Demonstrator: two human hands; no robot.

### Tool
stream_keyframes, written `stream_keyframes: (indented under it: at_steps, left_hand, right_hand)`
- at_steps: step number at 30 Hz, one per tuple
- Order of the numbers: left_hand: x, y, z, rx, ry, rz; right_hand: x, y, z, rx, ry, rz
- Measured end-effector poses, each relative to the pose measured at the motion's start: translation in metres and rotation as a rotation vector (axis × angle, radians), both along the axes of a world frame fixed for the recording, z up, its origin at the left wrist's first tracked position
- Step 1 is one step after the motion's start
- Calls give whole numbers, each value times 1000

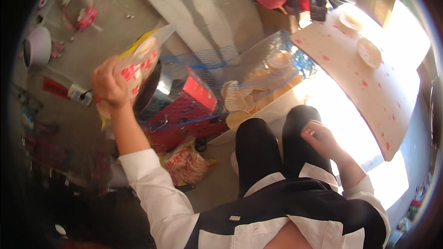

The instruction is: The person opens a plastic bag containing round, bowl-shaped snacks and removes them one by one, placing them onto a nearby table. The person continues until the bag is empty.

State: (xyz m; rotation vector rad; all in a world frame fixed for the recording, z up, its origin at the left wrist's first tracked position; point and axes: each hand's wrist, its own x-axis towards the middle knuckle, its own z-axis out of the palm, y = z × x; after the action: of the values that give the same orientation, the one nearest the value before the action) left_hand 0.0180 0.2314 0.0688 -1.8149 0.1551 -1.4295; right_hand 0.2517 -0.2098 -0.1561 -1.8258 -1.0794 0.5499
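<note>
My left hand [110,82] grips a printed clear and yellow plastic food bag [143,55], raised beside a dark round pan [148,91]. Pale round pieces show through the bag. My right hand [320,138] rests by my right knee, fingers curled; whether something small lies in it is unclear. Ahead of my knees, a long pale bin [277,103] holds many pale round flat pieces [237,101], partly under blue netting [207,65]. Another filled printed bag [187,164] lies on the floor to the left of my legs.
A white board with red marks [367,86] at the right bears round pieces [369,52]. A phone [317,3] stands upright at its far end. Near the pan are a red box [199,91], black scissors [200,144] and a power strip [79,94]. A white pot [37,46] stands far left.
</note>
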Motion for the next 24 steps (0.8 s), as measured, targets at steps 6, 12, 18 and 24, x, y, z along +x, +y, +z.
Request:
stream_keyframes:
  at_steps: [6, 12, 18, 24]
  left_hand:
    - [-9, -7, -42, -119, 274, 24]
    - [6, 1, -51, -101, 340, 196]
    - [-7, 24, -67, -98, 453, 236]
    - [-19, -7, -67, -103, 403, 252]
  right_hand:
    - [4, 6, -16, 63, -64, 104]
    - [1, 2, -14, -7, -69, 105]
    - [-4, -4, -12, -86, -78, 106]
    - [-3, -12, -20, -112, -12, 124]
